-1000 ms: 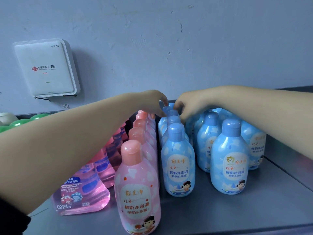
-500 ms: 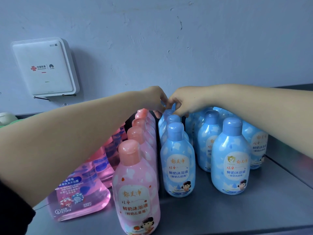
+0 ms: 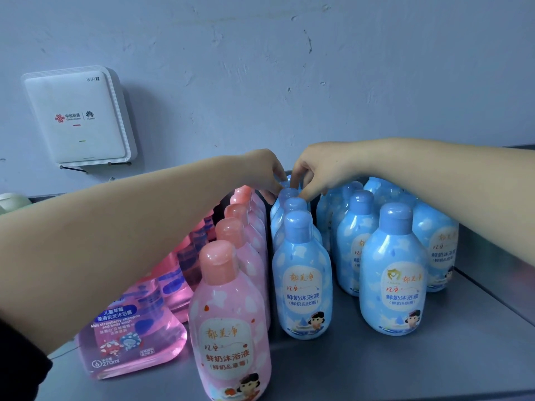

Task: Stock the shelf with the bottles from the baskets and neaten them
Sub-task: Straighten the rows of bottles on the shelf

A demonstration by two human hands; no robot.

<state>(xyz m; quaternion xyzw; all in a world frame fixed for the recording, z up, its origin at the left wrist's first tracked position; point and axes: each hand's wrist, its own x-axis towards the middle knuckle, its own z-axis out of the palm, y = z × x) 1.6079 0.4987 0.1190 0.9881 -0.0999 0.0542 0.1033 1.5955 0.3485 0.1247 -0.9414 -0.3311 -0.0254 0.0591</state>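
Head view: left hand (image 3: 265, 169) and right hand (image 3: 318, 169) meeting at far end of middle blue row, fingers curled down round cap of rearmost blue bottle (image 3: 286, 185). Both apparently pinching that cap, exact contact partly hidden behind knuckles. Likely nudging it square into line, hence two-sided hold from above.

Blue bottles (image 3: 302, 273) standing upright in single file straight toward viewer from hands, labels forward, rounded blue caps, cloud print, cartoon child at base. More blue bottles (image 3: 392, 270) below right forearm, looser grouping, not yet as tidy. Pink bottles (image 3: 230, 328) in tight file just beneath left forearm, peach caps, same label style. Clear pink bottles (image 3: 130, 337) further under left forearm, tilted or lying, need straightening.

All on grey metal shelf (image 3: 376, 369). White router box (image 3: 78, 117) on wall above left arm.
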